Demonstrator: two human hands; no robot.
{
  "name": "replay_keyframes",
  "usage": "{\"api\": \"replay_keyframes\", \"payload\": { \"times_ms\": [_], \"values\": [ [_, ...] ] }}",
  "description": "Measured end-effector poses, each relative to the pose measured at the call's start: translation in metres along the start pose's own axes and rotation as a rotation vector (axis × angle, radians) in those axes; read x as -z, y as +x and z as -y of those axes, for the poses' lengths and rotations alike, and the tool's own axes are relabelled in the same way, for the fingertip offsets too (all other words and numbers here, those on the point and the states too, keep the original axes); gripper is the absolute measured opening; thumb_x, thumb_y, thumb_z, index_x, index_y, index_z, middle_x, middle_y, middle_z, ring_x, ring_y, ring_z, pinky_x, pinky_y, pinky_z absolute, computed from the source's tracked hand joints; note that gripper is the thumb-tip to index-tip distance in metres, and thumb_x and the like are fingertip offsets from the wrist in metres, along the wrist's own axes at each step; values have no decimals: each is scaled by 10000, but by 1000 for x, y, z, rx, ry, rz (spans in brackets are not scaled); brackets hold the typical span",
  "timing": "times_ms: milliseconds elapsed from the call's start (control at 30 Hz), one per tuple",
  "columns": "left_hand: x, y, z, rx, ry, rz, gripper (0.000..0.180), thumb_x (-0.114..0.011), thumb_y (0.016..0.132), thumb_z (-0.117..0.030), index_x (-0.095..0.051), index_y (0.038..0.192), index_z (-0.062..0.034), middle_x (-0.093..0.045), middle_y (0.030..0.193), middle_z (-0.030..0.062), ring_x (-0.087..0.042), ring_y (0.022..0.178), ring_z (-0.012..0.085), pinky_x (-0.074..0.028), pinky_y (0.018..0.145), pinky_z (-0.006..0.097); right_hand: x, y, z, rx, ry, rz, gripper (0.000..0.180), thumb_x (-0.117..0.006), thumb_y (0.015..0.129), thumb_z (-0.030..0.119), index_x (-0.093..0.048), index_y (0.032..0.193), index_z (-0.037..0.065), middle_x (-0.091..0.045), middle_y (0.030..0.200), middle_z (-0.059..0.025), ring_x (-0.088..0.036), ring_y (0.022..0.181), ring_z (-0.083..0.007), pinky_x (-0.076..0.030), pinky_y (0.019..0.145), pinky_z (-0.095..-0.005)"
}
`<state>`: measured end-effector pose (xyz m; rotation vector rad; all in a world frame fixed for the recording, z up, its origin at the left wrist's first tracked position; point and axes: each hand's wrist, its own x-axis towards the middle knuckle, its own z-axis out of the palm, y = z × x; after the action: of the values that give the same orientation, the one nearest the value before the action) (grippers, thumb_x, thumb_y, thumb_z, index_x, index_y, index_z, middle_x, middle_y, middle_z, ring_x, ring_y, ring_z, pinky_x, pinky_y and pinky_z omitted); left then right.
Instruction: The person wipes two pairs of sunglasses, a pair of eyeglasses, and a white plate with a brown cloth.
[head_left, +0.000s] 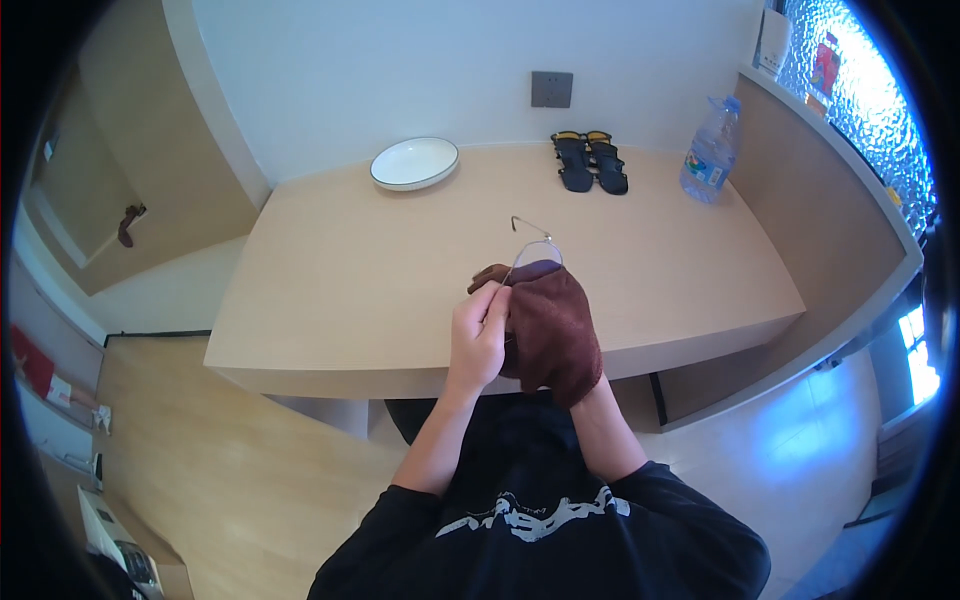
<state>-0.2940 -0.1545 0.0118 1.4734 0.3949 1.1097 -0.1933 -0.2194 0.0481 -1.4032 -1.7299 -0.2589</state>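
A pair of thin metal-framed eyeglasses (517,254) is up in front of me, above the near edge of the desk, with one temple arm pointing away. My left hand (478,335) pinches the frame between thumb and fingers. Over my right hand drapes a dark brown cloth (556,335), which hides its fingers; only the wrist shows below. The cloth is pressed against a lens, and a fold of it reaches across beside my left fingertips. The far lens rim stands out above the cloth.
On the pale wooden desk (340,280), a white dish (415,164) lies at the back left. Several dark sunglass lenses (590,163) are lined up at the back. A clear plastic bottle (710,155) stands back right by the curved partition (830,190). A socket (552,89) is on the wall.
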Motion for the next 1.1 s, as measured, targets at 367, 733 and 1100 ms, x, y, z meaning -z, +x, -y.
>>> {"api": "replay_keyframes", "payload": {
  "times_ms": [367, 733, 1100],
  "values": [
    [-1, -10, -7, -120, 201, 3, 182, -450, 870, -36, -471, 701, 27, -445, 570, 99, -421, 515, 150, -346, 493, 281, -7, -3, 5, -49, 66, -140, 150, -594, 702, 31, -580, 849, 57, -579, 809, -72, -549, 750, -217, -433, 683, -284],
    [10, -11, -3, -127, 68, -64, 224, -408, 914, -56, -470, 707, 3, -438, 622, -21, -380, 602, 40, -310, 529, 201, -35, 0, 25, -418, 747, -201, 181, -565, 703, 94, -580, 883, 76, -585, 838, -85, -543, 770, -237, -423, 695, -297],
    [6, -13, -5, -84, -23, -138, 247, -427, 915, -65, -445, 673, -19, -384, 619, -57, -329, 587, 33, -272, 509, 214, -35, -7, 2, -398, 769, -82, 155, -564, 787, 78, -606, 936, 61, -605, 944, -48, -570, 870, -183, -446, 779, -278]
  ]
}}
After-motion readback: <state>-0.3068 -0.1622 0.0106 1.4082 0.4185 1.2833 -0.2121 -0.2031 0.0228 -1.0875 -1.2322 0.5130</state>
